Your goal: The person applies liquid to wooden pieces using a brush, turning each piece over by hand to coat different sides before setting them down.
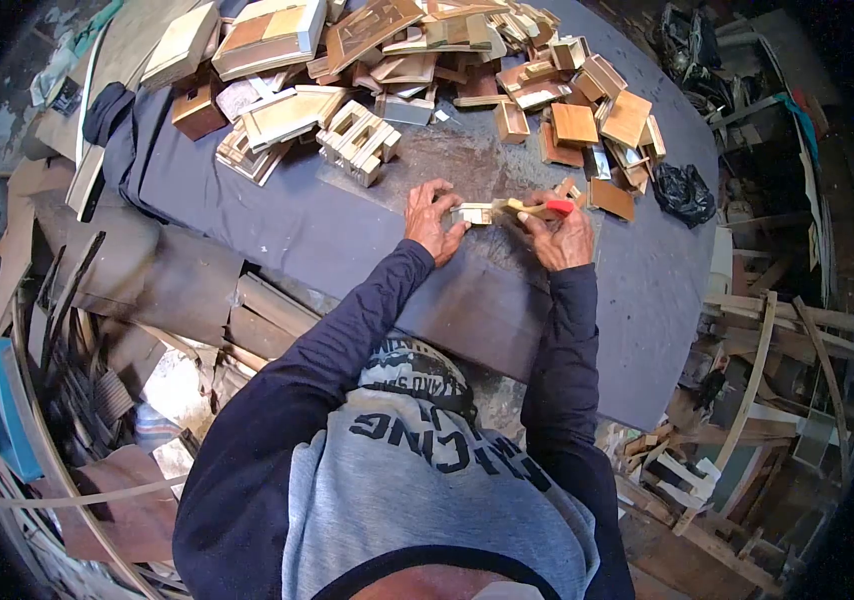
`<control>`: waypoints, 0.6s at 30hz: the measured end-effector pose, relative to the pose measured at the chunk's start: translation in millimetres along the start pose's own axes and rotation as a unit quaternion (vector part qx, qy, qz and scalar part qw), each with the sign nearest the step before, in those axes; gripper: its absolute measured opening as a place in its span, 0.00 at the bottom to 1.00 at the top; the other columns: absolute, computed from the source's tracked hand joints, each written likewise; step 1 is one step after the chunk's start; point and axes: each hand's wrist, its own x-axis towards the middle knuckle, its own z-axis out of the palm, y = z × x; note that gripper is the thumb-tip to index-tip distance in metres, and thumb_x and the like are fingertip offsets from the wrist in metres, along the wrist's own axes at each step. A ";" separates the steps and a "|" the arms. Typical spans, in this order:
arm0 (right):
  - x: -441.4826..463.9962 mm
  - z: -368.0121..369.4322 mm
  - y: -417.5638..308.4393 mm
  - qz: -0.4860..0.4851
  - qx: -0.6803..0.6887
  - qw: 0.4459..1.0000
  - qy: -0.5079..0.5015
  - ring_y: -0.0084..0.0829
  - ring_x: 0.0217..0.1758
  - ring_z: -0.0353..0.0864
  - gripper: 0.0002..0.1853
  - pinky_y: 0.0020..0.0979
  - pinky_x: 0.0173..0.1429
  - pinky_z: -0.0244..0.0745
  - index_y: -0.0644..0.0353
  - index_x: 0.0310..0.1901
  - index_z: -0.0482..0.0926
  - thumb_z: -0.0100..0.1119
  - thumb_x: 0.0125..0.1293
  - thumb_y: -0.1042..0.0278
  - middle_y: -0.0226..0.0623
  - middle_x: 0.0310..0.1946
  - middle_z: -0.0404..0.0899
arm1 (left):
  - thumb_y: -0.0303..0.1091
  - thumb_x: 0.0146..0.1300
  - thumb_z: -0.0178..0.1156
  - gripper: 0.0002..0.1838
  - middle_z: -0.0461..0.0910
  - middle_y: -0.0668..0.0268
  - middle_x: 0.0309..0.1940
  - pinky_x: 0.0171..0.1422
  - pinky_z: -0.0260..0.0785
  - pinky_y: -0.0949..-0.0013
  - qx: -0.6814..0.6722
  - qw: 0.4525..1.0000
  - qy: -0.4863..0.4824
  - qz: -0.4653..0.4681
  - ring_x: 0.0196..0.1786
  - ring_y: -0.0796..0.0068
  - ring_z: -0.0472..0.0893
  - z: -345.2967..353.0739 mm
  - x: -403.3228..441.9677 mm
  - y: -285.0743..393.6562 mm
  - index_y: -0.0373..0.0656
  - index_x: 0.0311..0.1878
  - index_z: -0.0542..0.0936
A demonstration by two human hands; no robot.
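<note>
Over the cloth-covered table, my left hand (432, 222) pinches a small pale wooden piece (474, 214) between thumb and fingers. My right hand (565, 240) grips a small brush (527, 206) with a yellow handle and a red end. The brush's head points left and is at the right end of the wooden piece; whether it touches cannot be made out. Just beyond my left hand stands a stack of slotted wooden pieces (358, 143). Small wooden boxes and blocks (574, 125) lie past my right hand.
A large heap of wooden boxes and boards (377, 40) covers the table's far side. A black plastic bag (684, 193) sits at the right edge of the dark cloth (637, 330). Wood strips (752, 390) and scrap (77, 370) crowd the floor on both sides.
</note>
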 end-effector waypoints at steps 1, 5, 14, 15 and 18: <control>-0.4 1.3 2.7 0.000 -0.001 1.000 0.002 0.39 0.39 0.83 0.11 0.39 0.44 0.76 0.53 0.39 0.83 0.70 0.53 0.66 0.42 0.33 0.83 | 0.32 0.45 0.70 0.18 0.70 0.59 0.56 0.65 0.60 0.52 -0.001 1.000 0.000 0.002 0.61 0.52 0.66 0.8 0.7 -0.5 0.43 0.42 0.81; -7.0 17.5 8.9 0.034 0.055 0.996 0.059 0.40 0.38 0.85 0.12 0.37 0.45 0.77 0.55 0.39 0.83 0.70 0.52 0.66 0.41 0.32 0.85 | 0.32 0.45 0.71 0.19 0.70 0.58 0.56 0.65 0.61 0.53 0.003 1.000 0.004 0.004 0.60 0.52 0.67 -2.2 0.0 2.1 0.42 0.43 0.81; -10.2 30.6 0.4 0.018 -0.003 0.994 0.107 0.44 0.34 0.85 0.11 0.39 0.40 0.78 0.59 0.36 0.83 0.65 0.54 0.63 0.46 0.29 0.84 | 0.33 0.45 0.71 0.19 0.71 0.58 0.55 0.64 0.61 0.53 0.004 1.000 0.006 0.016 0.59 0.51 0.67 -0.6 0.4 -1.7 0.42 0.43 0.81; -9.1 30.3 -2.8 0.014 -0.021 0.993 0.112 0.45 0.33 0.85 0.11 0.39 0.38 0.78 0.59 0.36 0.83 0.64 0.55 0.62 0.48 0.28 0.83 | 0.32 0.43 0.71 0.19 0.71 0.59 0.54 0.64 0.60 0.53 -0.004 1.000 0.011 0.016 0.59 0.51 0.67 -0.9 0.7 -1.3 0.43 0.42 0.81; -5.5 28.0 -1.3 0.036 -0.015 0.988 0.150 0.46 0.31 0.84 0.11 0.40 0.36 0.77 0.59 0.36 0.83 0.63 0.56 0.61 0.48 0.25 0.82 | 0.33 0.45 0.71 0.20 0.72 0.58 0.55 0.63 0.62 0.53 0.017 1.000 -0.002 0.011 0.58 0.50 0.68 -2.9 0.3 -0.2 0.41 0.44 0.81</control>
